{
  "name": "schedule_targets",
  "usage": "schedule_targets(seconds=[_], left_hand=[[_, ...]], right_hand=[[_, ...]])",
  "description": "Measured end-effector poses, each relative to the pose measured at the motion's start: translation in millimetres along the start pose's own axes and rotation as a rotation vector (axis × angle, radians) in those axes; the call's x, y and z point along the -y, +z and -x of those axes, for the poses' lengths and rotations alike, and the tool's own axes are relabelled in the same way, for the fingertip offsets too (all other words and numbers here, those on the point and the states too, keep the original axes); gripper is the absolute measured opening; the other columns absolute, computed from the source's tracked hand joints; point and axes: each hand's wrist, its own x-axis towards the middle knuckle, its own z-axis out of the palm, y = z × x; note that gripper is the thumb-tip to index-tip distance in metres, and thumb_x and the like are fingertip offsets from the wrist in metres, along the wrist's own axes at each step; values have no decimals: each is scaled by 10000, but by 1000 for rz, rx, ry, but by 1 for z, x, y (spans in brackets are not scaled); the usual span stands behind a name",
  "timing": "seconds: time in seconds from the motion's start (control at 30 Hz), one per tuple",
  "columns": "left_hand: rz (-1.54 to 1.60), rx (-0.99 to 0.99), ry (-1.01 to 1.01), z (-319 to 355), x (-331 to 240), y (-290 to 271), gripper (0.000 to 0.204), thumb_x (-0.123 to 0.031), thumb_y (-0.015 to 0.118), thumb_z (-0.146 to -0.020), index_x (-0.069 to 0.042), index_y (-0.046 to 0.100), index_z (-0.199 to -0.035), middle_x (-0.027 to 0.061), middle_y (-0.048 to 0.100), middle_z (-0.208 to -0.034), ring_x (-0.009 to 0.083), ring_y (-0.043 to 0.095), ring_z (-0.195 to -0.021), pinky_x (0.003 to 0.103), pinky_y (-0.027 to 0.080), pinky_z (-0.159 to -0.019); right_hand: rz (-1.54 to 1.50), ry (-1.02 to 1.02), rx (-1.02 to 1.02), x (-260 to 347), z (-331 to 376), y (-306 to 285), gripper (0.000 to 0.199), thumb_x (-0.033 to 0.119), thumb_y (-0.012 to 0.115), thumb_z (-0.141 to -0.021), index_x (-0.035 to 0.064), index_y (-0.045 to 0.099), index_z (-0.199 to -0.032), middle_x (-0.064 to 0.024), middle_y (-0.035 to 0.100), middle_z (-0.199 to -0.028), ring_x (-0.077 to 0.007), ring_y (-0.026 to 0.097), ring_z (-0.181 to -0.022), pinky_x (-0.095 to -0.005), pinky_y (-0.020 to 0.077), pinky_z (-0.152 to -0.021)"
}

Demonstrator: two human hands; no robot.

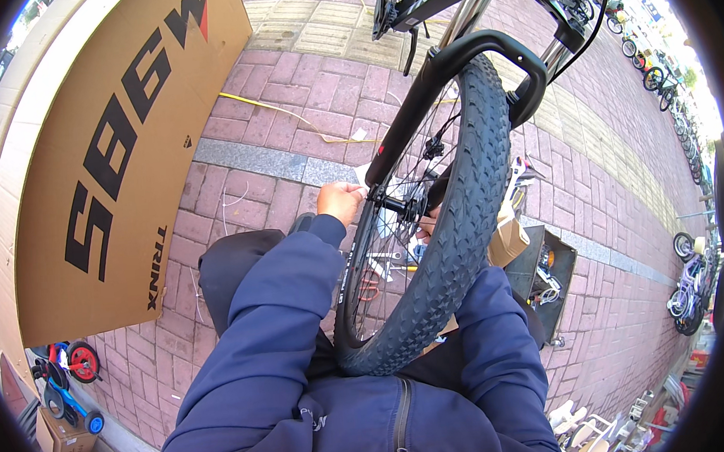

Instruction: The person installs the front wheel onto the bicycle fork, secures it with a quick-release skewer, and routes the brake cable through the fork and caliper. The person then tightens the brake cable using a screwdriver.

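A bicycle front wheel with a knobby black tyre (479,169) stands upright between my knees, its top inside the black suspension fork (409,119). My left hand (341,202) is closed, fingertips pinched at the lower end of the left fork leg, beside the wheel hub (411,209). What the fingers pinch is too small to make out. Beyond the spokes, my right hand (428,226) is near the hub's other side. The tyre and spokes cover most of it, so its grip is hidden.
A large cardboard box (84,160) stands at the left. A dark toolbox (565,271) with tools sits right of the wheel, near a wrench (515,175). A yellow strap (276,107) crosses the brick paving. Small children's bikes (65,381) stand lower left; parked bikes (690,285) line the right.
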Motion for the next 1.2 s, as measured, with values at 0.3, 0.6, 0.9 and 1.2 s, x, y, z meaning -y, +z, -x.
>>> schedule_targets(seconds=[0.3, 0.6, 0.9, 1.2], left_hand=[[607, 64, -178, 4, 1, 2, 309, -57, 698, -887, 6, 687, -1189, 65, 733, -983, 119, 669, -785, 236, 528, -722], [449, 39, -316, 14, -2, 1, 196, -224, 705, -950, -56, 678, -1047, 22, 680, -914, 105, 619, -735, 256, 531, -666], [601, 125, -96, 13, 7, -1, 206, -110, 653, -946, -19, 682, -1128, 56, 692, -1024, 131, 640, -899, 300, 532, -799], [797, 117, -233, 9, 35, 21, 609, -414, 707, -936, -90, 505, -1411, 79, 649, -1191, 184, 607, -1069, 391, 497, -921]], right_hand=[[-984, 588, -275, -3, 0, 13, 196, 46, 580, -1002, 0, 539, -1188, -206, 675, -1070, -262, 708, -908, -310, 601, -749], [-1026, 172, -41, -6, 7, 12, 219, 95, 503, -1044, -2, 487, -1239, -236, 668, -1167, -291, 705, -941, -319, 600, -808], [-1104, 467, -164, 5, 1, 12, 181, 80, 541, -1033, 7, 505, -1195, -207, 682, -1111, -260, 711, -913, -301, 591, -778], [-921, 608, -292, 11, -7, 15, 185, 44, 638, -977, 3, 533, -1124, -155, 672, -971, -225, 719, -810, -282, 591, -678]])
